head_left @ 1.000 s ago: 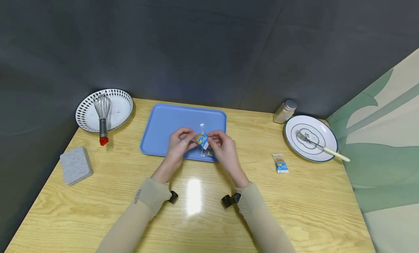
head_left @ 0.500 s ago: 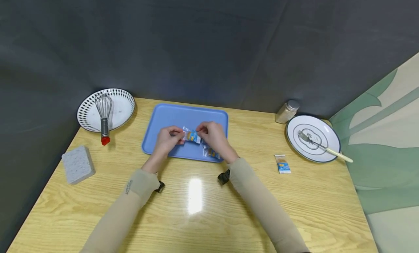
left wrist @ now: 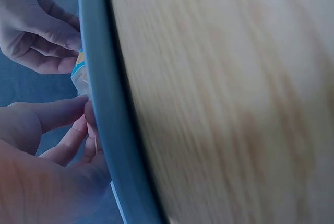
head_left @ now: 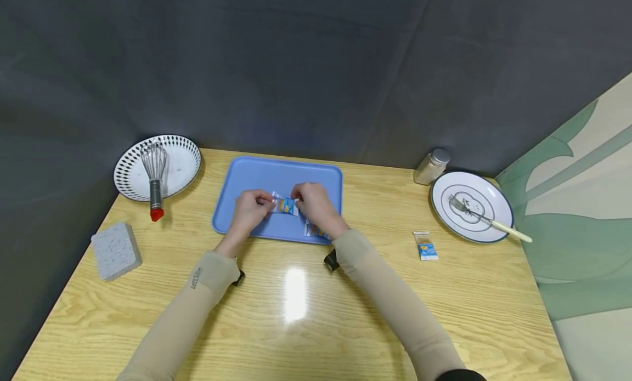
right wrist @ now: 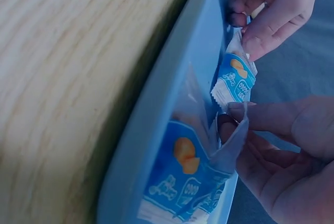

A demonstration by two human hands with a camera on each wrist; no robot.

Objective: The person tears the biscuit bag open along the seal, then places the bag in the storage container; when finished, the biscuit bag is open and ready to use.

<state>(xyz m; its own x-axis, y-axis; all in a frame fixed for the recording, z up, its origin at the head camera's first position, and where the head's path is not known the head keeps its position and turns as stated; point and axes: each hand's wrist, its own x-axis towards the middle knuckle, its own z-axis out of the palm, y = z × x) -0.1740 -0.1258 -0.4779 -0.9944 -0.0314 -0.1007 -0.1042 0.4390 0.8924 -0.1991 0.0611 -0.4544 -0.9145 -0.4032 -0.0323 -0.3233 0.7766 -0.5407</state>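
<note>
Over the blue tray (head_left: 257,172), a small blue-and-clear snack packet (head_left: 285,205) printed with orange-yellow pieces lies between both hands. My left hand (head_left: 250,210) pinches its left end with thumb and finger. At the opposite end, my right hand (head_left: 316,205) pinches the wrapper's edge, as the right wrist view shows closer up. Another such packet (right wrist: 177,166) lies in the tray near its front edge, partly hidden by the right hand in the head view. In the left wrist view the tray's rim (left wrist: 99,78) covers part of the held packet.
To the right, a single packet (head_left: 425,246) lies on the table. Behind it are a shaker jar (head_left: 431,167) and a plate (head_left: 444,211) with a fork (head_left: 486,219). On the left are a patterned plate (head_left: 185,170) bearing a whisk (head_left: 155,178), and a grey sponge-like block (head_left: 116,251).
Both hands have moved left with the packet, which was tilted and now lies flatter over the tray. The packet near the tray's front edge shows more than a second ago.
</note>
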